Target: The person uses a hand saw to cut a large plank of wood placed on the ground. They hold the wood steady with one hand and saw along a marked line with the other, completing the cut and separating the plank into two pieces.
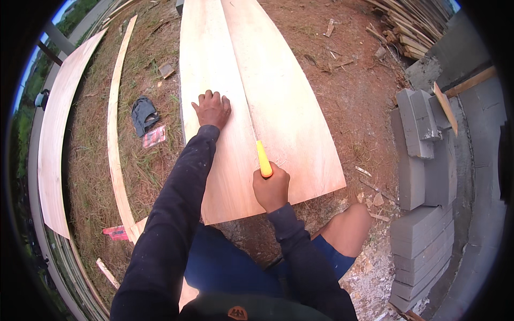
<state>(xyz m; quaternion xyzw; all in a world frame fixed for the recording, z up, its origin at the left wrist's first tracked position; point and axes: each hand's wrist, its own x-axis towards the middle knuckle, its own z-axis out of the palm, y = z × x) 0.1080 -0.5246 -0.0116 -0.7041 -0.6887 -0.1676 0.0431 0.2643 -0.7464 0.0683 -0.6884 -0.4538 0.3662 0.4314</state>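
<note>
My left hand (213, 109) lies on a pale plywood sheet (292, 107), left of a long dark line that runs lengthwise down the sheet. Its fingers are apart and it holds nothing. In my right hand (272, 187), closed near the sheet's close edge, is the yellow handle of a handsaw (262, 158). Seen nearly edge-on, the thin blade lies along the dark line; its lower part is hidden. My bent knee (350, 227) shows to the right of the sheet's near corner.
On the grass at left lie a long narrow wood strip (115, 128), another plywood sheet (53, 144), a dark cap (144, 115) and a red-and-white packet (154, 137). Grey blocks (420, 241) are stacked at right beside a block wall. Timber (415, 27) is piled at far right.
</note>
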